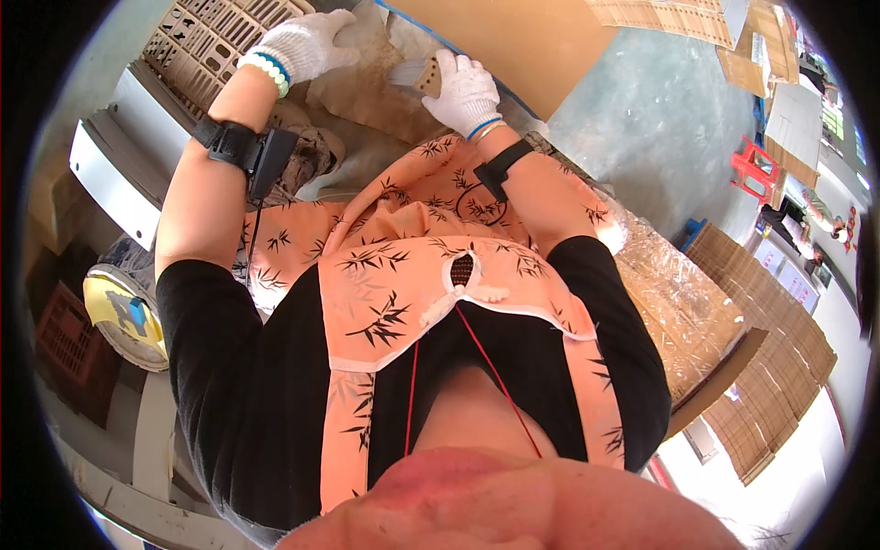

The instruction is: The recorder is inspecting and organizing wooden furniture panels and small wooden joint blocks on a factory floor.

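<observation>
My left hand (pixel 307 46), in a white knit glove, is beside a beige slatted plastic crate (pixel 197 50). Its thumb and fingers are apart with nothing between them. My right hand (pixel 465 94), also gloved, is closed on a small flat piece (pixel 427 77) with a tan end dotted with dark holes. A pale, whitish part of that piece reaches out to the left; its kind is unclear. Under and between both hands lies worn brown cardboard (pixel 367 108). A peach apron with dark bamboo-leaf prints (pixel 403 215) covers my lap.
A large tan board (pixel 522 41) with a blue edge lies beyond my right hand. Curved grey-white panels (pixel 115 179) stand at my left, above a round yellow-white container (pixel 124 312). Plastic-wrapped cardboard (pixel 683 302) is at my right. A red stool (pixel 755 170) stands farther off.
</observation>
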Demonstrator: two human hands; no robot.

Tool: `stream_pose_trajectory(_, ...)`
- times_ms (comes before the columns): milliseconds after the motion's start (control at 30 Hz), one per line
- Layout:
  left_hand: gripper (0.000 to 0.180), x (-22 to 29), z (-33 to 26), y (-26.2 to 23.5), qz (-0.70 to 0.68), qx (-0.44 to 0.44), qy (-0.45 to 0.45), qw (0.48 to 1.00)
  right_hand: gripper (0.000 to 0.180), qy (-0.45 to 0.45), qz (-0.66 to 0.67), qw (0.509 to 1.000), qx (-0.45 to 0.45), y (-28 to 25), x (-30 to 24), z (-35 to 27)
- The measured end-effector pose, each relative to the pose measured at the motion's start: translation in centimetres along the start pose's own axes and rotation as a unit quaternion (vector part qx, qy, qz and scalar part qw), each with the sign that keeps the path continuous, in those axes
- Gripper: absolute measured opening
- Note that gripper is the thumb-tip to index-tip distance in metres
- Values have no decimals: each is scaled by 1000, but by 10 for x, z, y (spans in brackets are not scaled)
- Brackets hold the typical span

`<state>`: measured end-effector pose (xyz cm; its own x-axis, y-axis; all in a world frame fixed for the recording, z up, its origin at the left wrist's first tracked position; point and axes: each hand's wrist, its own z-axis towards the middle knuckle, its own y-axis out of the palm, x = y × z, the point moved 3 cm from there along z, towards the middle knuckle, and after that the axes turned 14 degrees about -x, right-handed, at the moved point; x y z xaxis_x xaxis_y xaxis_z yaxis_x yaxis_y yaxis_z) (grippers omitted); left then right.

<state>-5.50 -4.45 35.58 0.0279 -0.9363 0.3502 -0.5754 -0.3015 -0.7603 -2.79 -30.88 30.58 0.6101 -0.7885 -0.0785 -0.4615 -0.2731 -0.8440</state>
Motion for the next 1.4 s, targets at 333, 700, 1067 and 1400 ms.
stream_pose_trajectory(333, 63, 12, -1, -5, -44, -79, -9, 996, 65, 7, 15, 999, -38, -11, -4, -2)
stream_pose_trajectory(700, 63, 20, 2, 14, -38, -111, 6, 993, 61, -27, 67, 997, 12, 3, 9, -23)
stream_pose_trajectory(1067, 66, 35, 11, 6, -54, -100, 68, 991, 45, 17, 64, 998, 16, -17, 24, -18)
stream_pose_trajectory(1400, 67, 42, 19, 19, -16, -108, 76, 991, 47, -18, 81, 995, 59, 4, 16, -20)
